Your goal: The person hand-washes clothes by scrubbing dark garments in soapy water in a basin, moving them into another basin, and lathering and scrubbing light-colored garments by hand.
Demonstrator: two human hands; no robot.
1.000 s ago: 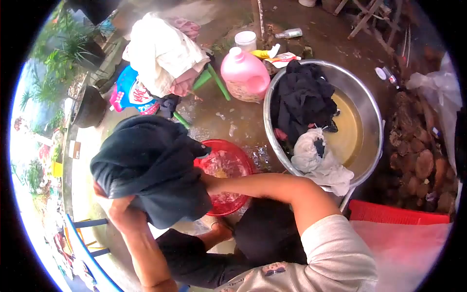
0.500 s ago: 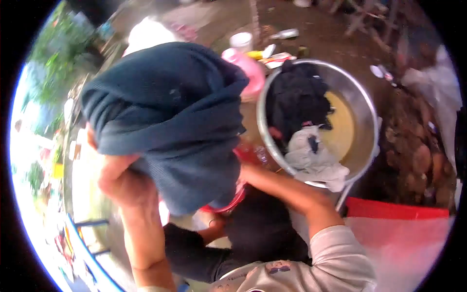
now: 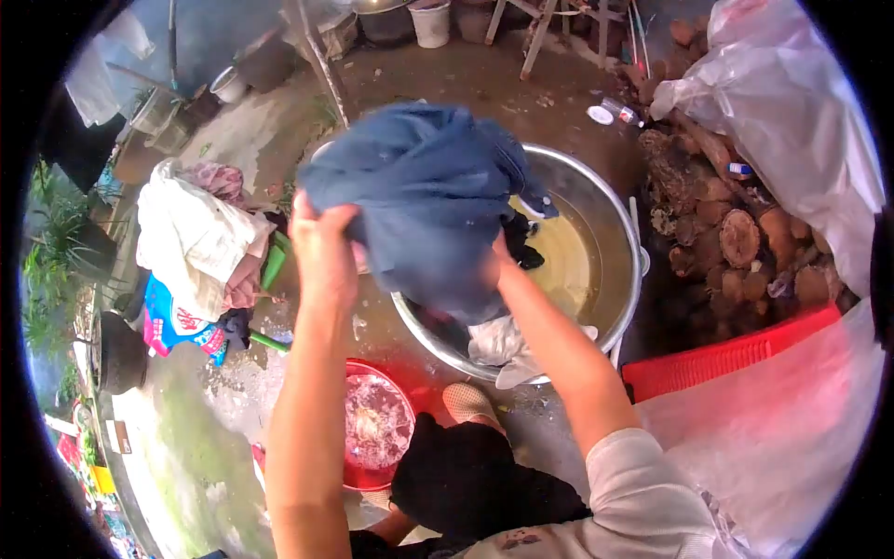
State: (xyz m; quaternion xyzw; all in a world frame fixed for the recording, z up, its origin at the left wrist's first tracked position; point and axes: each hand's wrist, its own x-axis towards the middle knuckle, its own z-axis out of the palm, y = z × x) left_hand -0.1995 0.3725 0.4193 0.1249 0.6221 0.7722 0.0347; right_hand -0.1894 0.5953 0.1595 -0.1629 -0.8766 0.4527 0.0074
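Observation:
Bunched up in the air is a dark blue knitted garment, held between both hands. My left hand grips its left edge, thumb on top. Low on the right side, my right hand is closed on it, its fingertips partly hidden by the fabric. The bundle hangs over the left part of a large metal basin, covering some of its rim. Inside the basin are yellowish water, black cloth and a pale grey cloth. A red basin of sudsy water sits by my legs.
On the left lies a pile of laundry with a white cloth on top. Cut logs are stacked at right under plastic sheeting. A red ridged plastic edge stands near my right. Buckets stand at the back.
Both hands have carried the blue garment right and away from my body, from beside the metal basin to over it. My view has shifted, and the red basin and laundry pile now show.

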